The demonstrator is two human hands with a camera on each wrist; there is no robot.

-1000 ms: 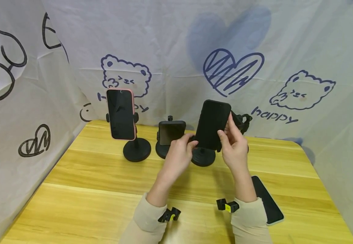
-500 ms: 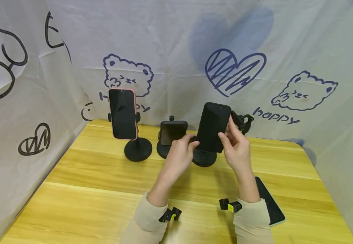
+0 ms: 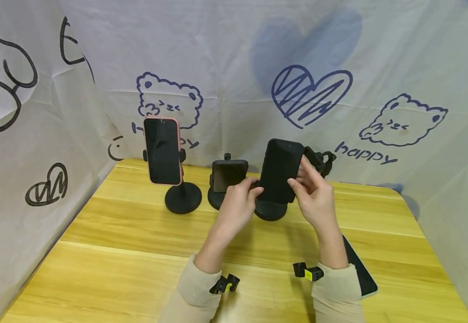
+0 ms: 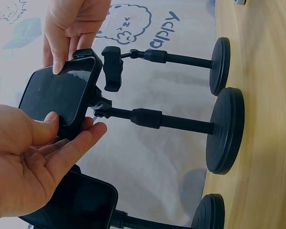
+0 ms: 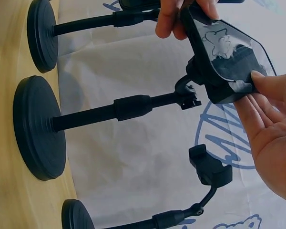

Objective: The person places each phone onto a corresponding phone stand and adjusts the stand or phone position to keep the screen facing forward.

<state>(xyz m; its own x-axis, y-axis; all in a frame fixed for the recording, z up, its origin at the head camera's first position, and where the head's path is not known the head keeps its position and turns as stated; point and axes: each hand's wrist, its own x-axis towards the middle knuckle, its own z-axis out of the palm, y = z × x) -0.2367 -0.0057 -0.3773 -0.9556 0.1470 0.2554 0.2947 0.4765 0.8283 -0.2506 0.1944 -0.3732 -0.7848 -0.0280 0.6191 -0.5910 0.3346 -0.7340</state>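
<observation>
A black phone (image 3: 281, 170) stands tilted in the clamp of a black phone stand (image 3: 271, 210), whose pole (image 4: 186, 123) shows in the left wrist view. My left hand (image 3: 238, 204) pinches the phone's lower left edge, thumb in front and fingers reaching behind. Over on the other edge, my right hand (image 3: 316, 199) grips the phone and clamp side, its thumb on the screen edge. Seen from the right wrist, the clamp end (image 5: 229, 90) lies against the phone's side. The hands and phone hide most of the clamp in the head view.
At left, a pink-cased phone (image 3: 162, 151) is upright in another stand. A smaller dark phone (image 3: 229, 175) lies sideways in the middle stand. An unloaded stand clamp (image 5: 212, 167) is behind at right. One more phone (image 3: 360, 269) lies on the wooden table (image 3: 129, 269), partly under the right arm.
The phone has sunk slightly downward in the head view. My right hand has shifted a little down and right along its edge, while my left hand stays nearly in place.
</observation>
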